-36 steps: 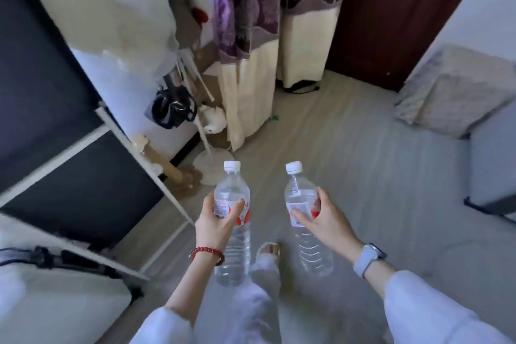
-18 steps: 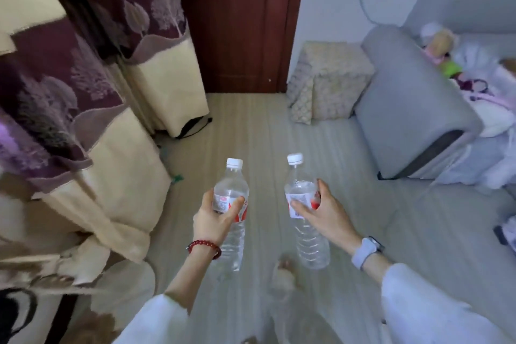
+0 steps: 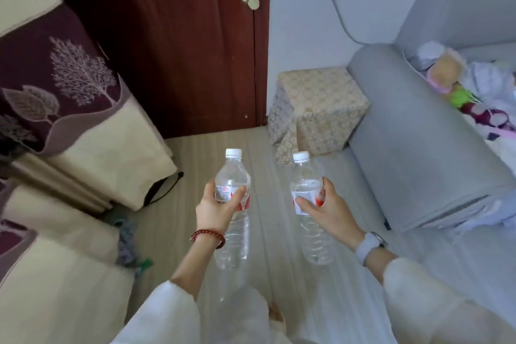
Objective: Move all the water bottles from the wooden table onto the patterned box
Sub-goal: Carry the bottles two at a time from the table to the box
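Observation:
I hold two clear water bottles with white caps and red-and-white labels upright over the floor. My left hand, with a red bead bracelet on its wrist, grips the left bottle at its label. Around the label of the right bottle closes my right hand, which wears a grey watch. The patterned box, beige with a floral print, stands on the floor ahead and slightly right, between the door and the sofa arm. Its top is bare. The wooden table is out of view.
A grey sofa with toys and clothes on it runs along the right. A dark red door is straight ahead. Purple-and-cream curtains hang at the left. Pale wood floor lies between me and the box.
The view has swung right and moved forward. The rack and fan at the left are gone from view. The patterned box and sofa are nearer and more central. Both bottles stay in my hands.

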